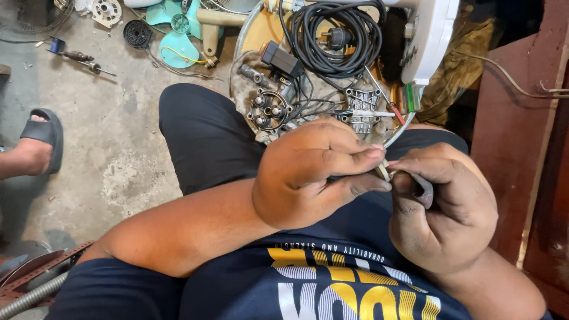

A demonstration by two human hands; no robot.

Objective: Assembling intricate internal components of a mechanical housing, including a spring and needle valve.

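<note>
Seen from the head camera, the person's two hands meet over the lap, just right of the picture's centre. The left hand [311, 172] is curled almost closed, thumb and forefinger pinched on a small pale ring-shaped part [384, 172] that sits between the two hands. The right hand [444, 207], at 3 o'clock from the left, is also closed into a loose fist; its fingertips touch the same small part, and a dull grey metal piece [424, 188] shows inside its grip. What exactly that piece is cannot be told.

At 12 o'clock from the hands, an opened round fan base [249, 35] rests by the knees. Inside it lie a coiled black power cable [332, 41], a round switch block with knobs [268, 111] and a small grey metal bracket [361, 109]. A red-handled screwdriver [388, 104] lies across the bracket's right side. The white fan housing [430, 35] stands at 1 o'clock.

At 11 o'clock, on the concrete floor [118, 154], lies a teal fan blade [175, 35]. At 9 o'clock, another person's foot in a black sandal [38, 142] is at the frame edge.
</note>
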